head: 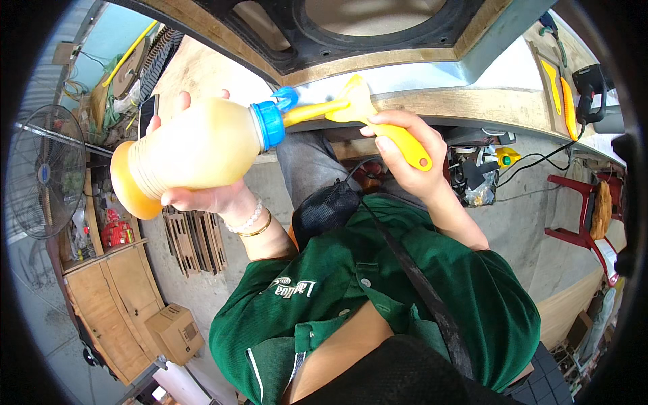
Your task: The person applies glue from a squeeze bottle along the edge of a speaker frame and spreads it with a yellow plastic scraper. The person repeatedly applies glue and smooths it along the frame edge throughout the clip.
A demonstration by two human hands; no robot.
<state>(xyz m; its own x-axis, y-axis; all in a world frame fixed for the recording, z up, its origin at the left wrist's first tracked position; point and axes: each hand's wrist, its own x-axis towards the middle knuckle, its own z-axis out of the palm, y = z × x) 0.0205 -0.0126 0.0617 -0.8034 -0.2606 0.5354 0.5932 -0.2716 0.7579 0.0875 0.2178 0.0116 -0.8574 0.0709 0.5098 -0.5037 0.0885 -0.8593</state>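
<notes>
My left hand point(212, 195) holds a large plastic squeeze bottle point(195, 147) of pale yellow contents, tilted onto its side. Its blue cap point(268, 124) has a yellow nozzle point(314, 112) that points right and reaches the blade of a yellow plastic spreader point(405, 144). A pale yellow substance lies on that blade. The spreader's handle is in my right hand point(417, 157). Beyond both hands stands a wooden speaker cabinet point(430, 58) with a black front panel point(314, 55) and a large round opening.
A wooden workbench edge point(486, 109) runs before me. At its right lie a yellow spatula point(552, 86), an orange-handled tool point(568, 109) and a black heat gun point(590, 93) with a cord. On the left are a fan point(45, 172) and a cardboard box point(174, 334); a red chair point(569, 233) stands right.
</notes>
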